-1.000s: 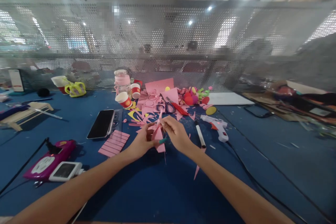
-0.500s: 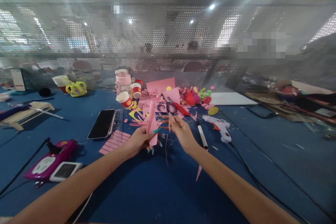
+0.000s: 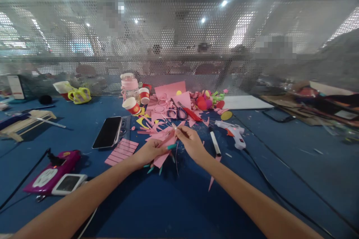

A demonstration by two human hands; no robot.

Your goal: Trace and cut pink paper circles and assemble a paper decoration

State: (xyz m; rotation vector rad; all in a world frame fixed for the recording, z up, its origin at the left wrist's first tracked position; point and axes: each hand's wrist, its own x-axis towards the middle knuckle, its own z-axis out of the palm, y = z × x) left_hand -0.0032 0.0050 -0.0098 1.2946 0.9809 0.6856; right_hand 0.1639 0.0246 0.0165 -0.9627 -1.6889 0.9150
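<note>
A folded strip of pink paper (image 3: 165, 152) slants up and to the right between my two hands. My left hand (image 3: 153, 153) is closed around its lower part, thumb on top and long teal nails showing below. At the upper end, my right hand (image 3: 190, 140) pinches the paper between thumb and fingers; the exact contact is small and partly covered. Just beyond lies a heap of pink paper scraps (image 3: 157, 134). Dark-handled scissors (image 3: 176, 113) and a red-handled cutter (image 3: 193, 115) rest on that heap. A pink sheet with dark lines (image 3: 122, 152) lies left of my left hand.
Right of my hands are a marker (image 3: 215, 142) and a corded glue gun (image 3: 232, 132). To the left lie a phone (image 3: 108, 132) and a purple power bank (image 3: 54, 171). Paper cups (image 3: 131, 106) and a pink-lidded bottle (image 3: 129, 86) stand behind, before a perforated screen (image 3: 174, 48).
My right hand has come in to the paper and its fingers have closed at the strip's top. The strip has tilted from nearly upright to slanting right.
</note>
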